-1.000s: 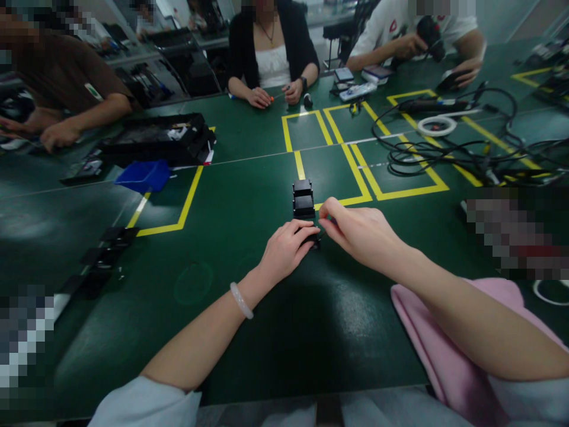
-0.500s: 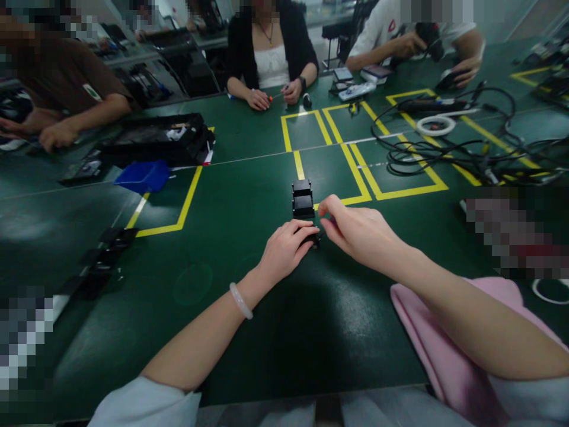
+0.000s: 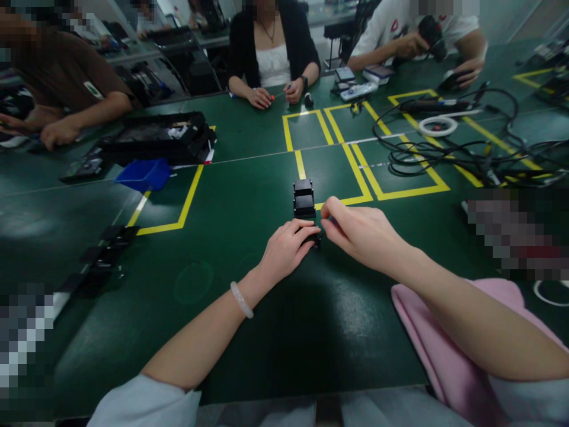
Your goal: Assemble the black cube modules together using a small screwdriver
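My left hand [image 3: 288, 244] is closed over a small black block-like part [image 3: 316, 241] on the green table, its fingers covering most of it. Just to the right, my right hand [image 3: 353, 228] is pinched, its fingertips close beside that part; whatever they hold is too small or hidden to name. Directly beyond my left fingers stand two more black block-like parts [image 3: 304, 204], lined up one behind the other with little shiny bits along their sides.
More black parts [image 3: 104, 258] lie in a row at the left. A blue bin [image 3: 143, 174] sits by black trays [image 3: 155, 136]. Coiled black cables [image 3: 418, 160] and a white ring [image 3: 438, 126] are at right. Pink cloth [image 3: 462, 332] lies under my right forearm. Co-workers sit opposite.
Both hands keep almost the same place and grip around the black part. The whole view has shifted very slightly; a co-worker's power tool at the back is tilted a little differently.
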### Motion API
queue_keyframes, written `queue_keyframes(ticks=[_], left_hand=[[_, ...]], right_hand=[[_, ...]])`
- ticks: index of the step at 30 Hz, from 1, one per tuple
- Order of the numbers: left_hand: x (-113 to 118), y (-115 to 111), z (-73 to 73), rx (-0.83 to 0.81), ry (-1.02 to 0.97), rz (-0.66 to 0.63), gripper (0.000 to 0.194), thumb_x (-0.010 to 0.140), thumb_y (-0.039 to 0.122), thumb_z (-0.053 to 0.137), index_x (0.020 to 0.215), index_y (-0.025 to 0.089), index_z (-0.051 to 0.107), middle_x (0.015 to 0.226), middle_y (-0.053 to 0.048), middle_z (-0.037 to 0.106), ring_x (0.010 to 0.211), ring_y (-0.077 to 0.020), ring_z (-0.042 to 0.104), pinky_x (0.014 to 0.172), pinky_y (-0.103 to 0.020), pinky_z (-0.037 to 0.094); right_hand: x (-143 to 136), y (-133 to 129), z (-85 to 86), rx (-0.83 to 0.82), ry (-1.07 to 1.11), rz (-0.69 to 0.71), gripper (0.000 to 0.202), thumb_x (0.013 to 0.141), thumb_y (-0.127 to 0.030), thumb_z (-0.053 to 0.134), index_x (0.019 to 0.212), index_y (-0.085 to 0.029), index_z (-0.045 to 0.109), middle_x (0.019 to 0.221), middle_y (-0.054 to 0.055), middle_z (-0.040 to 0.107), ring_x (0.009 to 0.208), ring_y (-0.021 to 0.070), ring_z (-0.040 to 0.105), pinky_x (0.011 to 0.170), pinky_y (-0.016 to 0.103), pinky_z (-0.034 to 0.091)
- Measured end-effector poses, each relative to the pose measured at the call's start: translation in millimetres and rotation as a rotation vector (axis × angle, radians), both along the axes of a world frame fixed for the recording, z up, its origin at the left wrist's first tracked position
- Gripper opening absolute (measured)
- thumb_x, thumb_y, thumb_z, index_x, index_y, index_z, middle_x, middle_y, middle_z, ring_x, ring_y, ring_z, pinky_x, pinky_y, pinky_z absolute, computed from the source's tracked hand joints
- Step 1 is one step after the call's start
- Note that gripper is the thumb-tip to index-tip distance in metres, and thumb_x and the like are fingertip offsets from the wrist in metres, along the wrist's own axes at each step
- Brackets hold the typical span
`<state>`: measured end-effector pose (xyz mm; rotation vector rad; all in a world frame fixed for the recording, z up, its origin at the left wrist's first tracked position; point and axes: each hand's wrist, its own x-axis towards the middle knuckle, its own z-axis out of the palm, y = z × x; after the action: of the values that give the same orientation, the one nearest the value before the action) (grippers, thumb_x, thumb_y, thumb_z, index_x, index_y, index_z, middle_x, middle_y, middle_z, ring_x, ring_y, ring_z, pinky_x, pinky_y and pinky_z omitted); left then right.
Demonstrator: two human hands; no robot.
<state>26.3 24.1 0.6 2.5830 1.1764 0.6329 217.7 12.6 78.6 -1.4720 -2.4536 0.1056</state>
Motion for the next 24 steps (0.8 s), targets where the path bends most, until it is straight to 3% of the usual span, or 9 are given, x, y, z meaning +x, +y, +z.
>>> queue_keyframes(ticks=[3, 8, 14, 19, 24], left_hand=[[0.0, 0.0, -0.4, 0.0, -0.001, 0.003, 0.025, 0.091, 0.022, 0.049, 0.115, 0.022, 0.056, 0.12, -0.005, 0.056, 0.104, -0.0211, 0.054, 0.089, -0.038, 0.046], [-0.3, 0.2, -1.1, -0.002, -0.008, -0.004, 0.027, 0.091, 0.021, 0.049, 0.117, 0.023, 0.054, 0.122, -0.005, 0.055, 0.107, -0.0212, 0.053, 0.091, -0.039, 0.046], [-0.1, 0.1, -1.2, 0.003, -0.012, -0.005, 0.026, 0.091, 0.022, 0.05, 0.116, 0.023, 0.055, 0.119, -0.005, 0.056, 0.105, -0.0212, 0.054, 0.09, -0.039, 0.046], [0.1, -0.1, -0.9, 0.008, -0.017, -0.004, 0.027, 0.091, 0.021, 0.049, 0.117, 0.023, 0.054, 0.12, -0.006, 0.055, 0.106, -0.0216, 0.054, 0.09, -0.04, 0.047], [0.5, -0.4, -1.1, 0.019, -0.011, 0.003, 0.027, 0.09, 0.021, 0.05, 0.116, 0.023, 0.055, 0.118, -0.006, 0.056, 0.104, -0.0208, 0.055, 0.089, -0.038, 0.047]], right_hand=[[-0.5, -0.4, 1.0, -0.017, -0.034, 0.003, 0.026, 0.096, -0.038, 0.032, 0.094, -0.019, 0.05, 0.072, 0.0, 0.065, 0.061, 0.0152, 0.06, 0.052, 0.025, 0.025], [0.0, -0.7, 1.0, -0.004, 0.011, -0.007, 0.018, 0.093, -0.029, 0.038, 0.105, -0.019, 0.047, 0.074, -0.001, 0.065, 0.058, 0.0139, 0.059, 0.051, 0.024, 0.025], [-0.7, 0.1, 0.1, -0.006, -0.024, 0.0, 0.025, 0.095, -0.038, 0.034, 0.095, -0.019, 0.05, 0.072, -0.001, 0.064, 0.059, 0.015, 0.059, 0.05, 0.025, 0.025], [-1.5, -0.4, -0.1, 0.0, 0.02, -0.011, 0.019, 0.092, -0.029, 0.039, 0.106, -0.019, 0.047, 0.076, -0.001, 0.065, 0.06, 0.0142, 0.06, 0.052, 0.024, 0.027], [-0.4, -1.0, 1.9, -0.019, -0.034, 0.004, 0.025, 0.095, -0.038, 0.033, 0.095, -0.019, 0.05, 0.073, 0.0, 0.065, 0.061, 0.0148, 0.06, 0.052, 0.024, 0.026]])
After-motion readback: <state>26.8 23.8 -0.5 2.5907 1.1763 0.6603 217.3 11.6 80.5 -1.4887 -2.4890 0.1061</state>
